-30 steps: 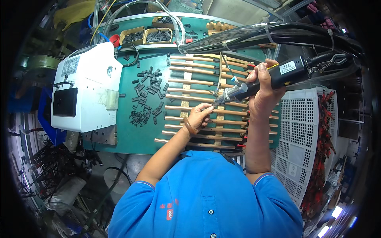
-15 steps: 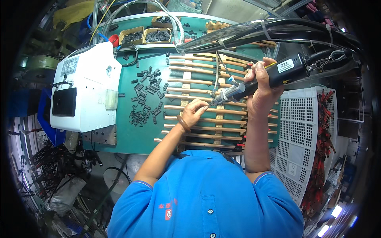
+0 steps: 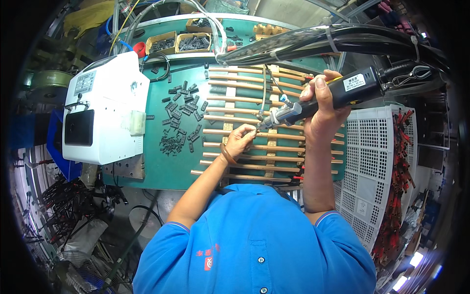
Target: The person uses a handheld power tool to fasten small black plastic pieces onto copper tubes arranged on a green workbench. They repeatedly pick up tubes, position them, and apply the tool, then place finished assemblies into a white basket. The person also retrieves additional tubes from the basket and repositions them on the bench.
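Observation:
My right hand [image 3: 323, 105] is wrapped around a black power screwdriver [image 3: 360, 87], which slants down to the left over a row of copper-coloured rods [image 3: 286, 148]. A clear sleeve and a thin air tube sit at its nose. Right by the tip, my left hand [image 3: 239, 141] is pinched closed above the rods; whatever its fingertips hold is too small to make out. Left of the rods, small black rectangular parts [image 3: 186, 108] lie scattered on the green table [image 3: 164, 179], with a heap of small dark screws [image 3: 171, 143] beneath them.
A white machine [image 3: 107, 112] with a dark panel stands on the left. Boxes of black parts [image 3: 193, 43] sit at the back. Thick black hoses [image 3: 303, 41] cross above the rods. At right leans a white perforated crate [image 3: 364, 161], beside red-and-black pieces [image 3: 399, 166].
The screwdriver has shifted very slightly, its rear end a little to the right. My left fingers stay pinched by its tip, almost in the same place.

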`<action>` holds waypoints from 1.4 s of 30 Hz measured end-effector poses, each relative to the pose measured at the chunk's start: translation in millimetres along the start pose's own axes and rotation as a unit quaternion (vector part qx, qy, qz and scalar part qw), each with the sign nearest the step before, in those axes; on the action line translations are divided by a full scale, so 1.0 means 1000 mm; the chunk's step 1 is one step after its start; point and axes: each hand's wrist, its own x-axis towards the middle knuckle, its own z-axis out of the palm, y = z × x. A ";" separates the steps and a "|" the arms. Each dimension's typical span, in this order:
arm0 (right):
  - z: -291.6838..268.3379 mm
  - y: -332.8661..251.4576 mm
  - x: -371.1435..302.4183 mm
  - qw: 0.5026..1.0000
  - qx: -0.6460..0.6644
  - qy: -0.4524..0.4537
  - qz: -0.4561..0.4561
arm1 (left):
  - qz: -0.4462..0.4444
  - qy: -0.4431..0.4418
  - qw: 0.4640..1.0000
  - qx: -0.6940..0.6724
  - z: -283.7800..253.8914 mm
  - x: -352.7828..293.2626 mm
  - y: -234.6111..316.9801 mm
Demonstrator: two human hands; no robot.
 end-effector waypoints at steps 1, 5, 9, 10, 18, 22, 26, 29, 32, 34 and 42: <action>0.000 0.000 0.000 1.000 0.000 -0.004 -0.004 | -0.002 0.002 1.000 0.001 -0.001 0.000 0.000; -0.004 0.002 0.002 1.000 0.003 0.006 -0.014 | -0.067 -0.002 0.998 0.008 -0.003 -0.002 0.019; -0.011 0.000 0.011 0.999 -0.009 0.025 -0.025 | -0.094 0.013 0.994 -0.061 -0.004 -0.008 0.036; -0.013 -0.001 0.014 0.999 -0.020 0.029 -0.031 | -0.106 0.026 0.991 -0.080 -0.004 -0.009 0.039; -0.039 -0.002 0.026 0.994 -0.067 0.064 -0.056 | -0.085 0.060 0.995 0.003 0.007 -0.003 0.049; -0.045 0.001 0.030 0.992 -0.084 0.066 -0.064 | -0.059 0.125 0.987 0.083 0.012 0.010 0.040; -0.048 0.002 0.033 0.995 -0.058 0.053 -0.061 | -0.015 0.099 0.989 0.107 0.022 0.016 0.045; -0.049 0.004 0.035 0.995 -0.067 0.044 -0.062 | -0.012 0.084 0.996 0.005 0.025 0.016 0.047; -0.051 0.008 0.037 0.995 -0.071 0.035 -0.064 | -0.055 0.112 0.989 -0.073 0.021 0.022 0.047; -0.051 0.010 0.036 0.995 -0.069 0.034 -0.065 | -0.081 0.122 0.984 -0.102 0.019 0.023 0.046; -0.044 0.011 0.036 0.995 -0.063 0.039 -0.061 | -0.059 0.108 0.987 -0.102 0.019 0.023 0.052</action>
